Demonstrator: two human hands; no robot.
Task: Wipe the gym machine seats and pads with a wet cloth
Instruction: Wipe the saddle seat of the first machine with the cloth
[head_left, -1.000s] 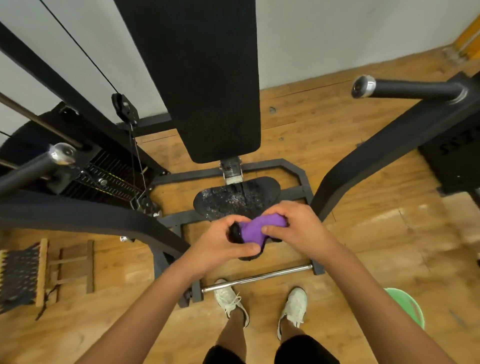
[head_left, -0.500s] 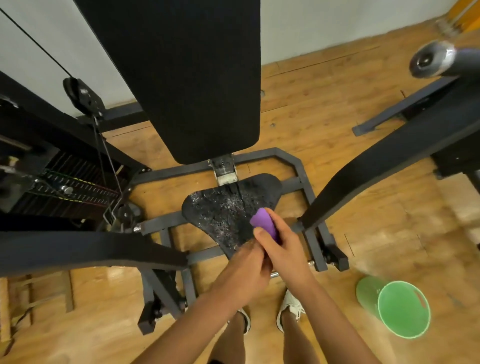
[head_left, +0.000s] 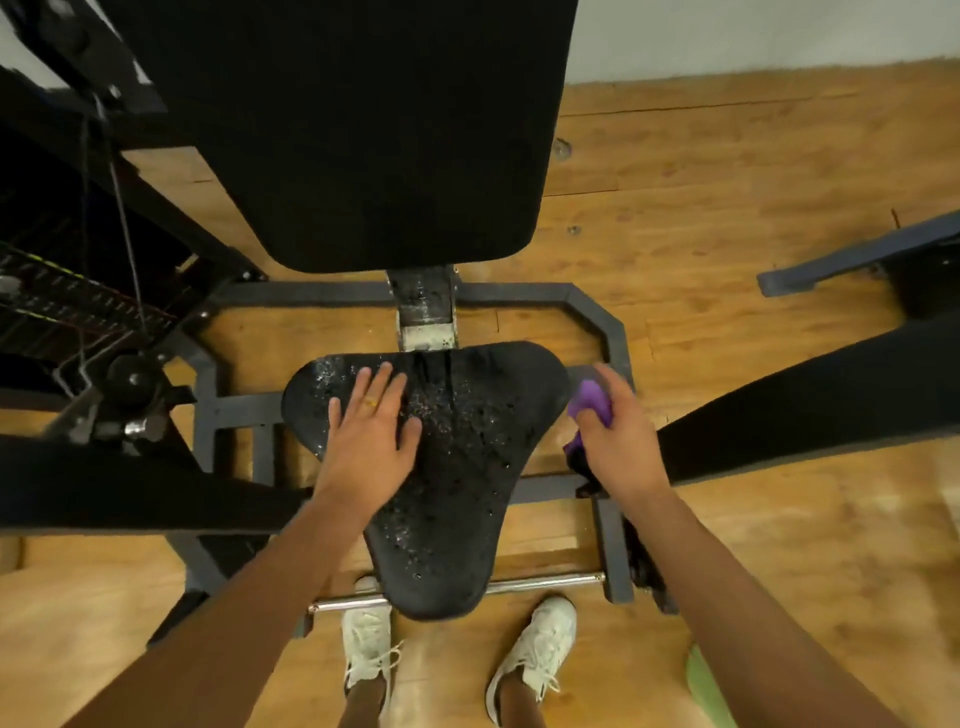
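Observation:
The black triangular machine seat (head_left: 452, 499) lies below me, worn and speckled with wet spots. Flat on its left part rests my left hand (head_left: 371, 431), fingers spread, holding nothing. At the seat's right edge, my right hand (head_left: 613, 436) grips a purple and black cloth (head_left: 589, 402), just off the seat surface. The tall black back pad (head_left: 374, 124) stands behind the seat.
Grey frame bars (head_left: 597, 312) ring the seat on a wooden floor. Black machine arms reach in from the left (head_left: 104, 488) and right (head_left: 810, 400). The weight stack and cable (head_left: 62, 296) sit far left. A green bucket's edge (head_left: 706, 691) shows bottom right. My shoes (head_left: 535, 644) stand by a chrome bar.
My hands have parted: the left let go of the cloth and went flat onto the seat, the right carried the cloth to the seat's right edge. The view has moved closer.

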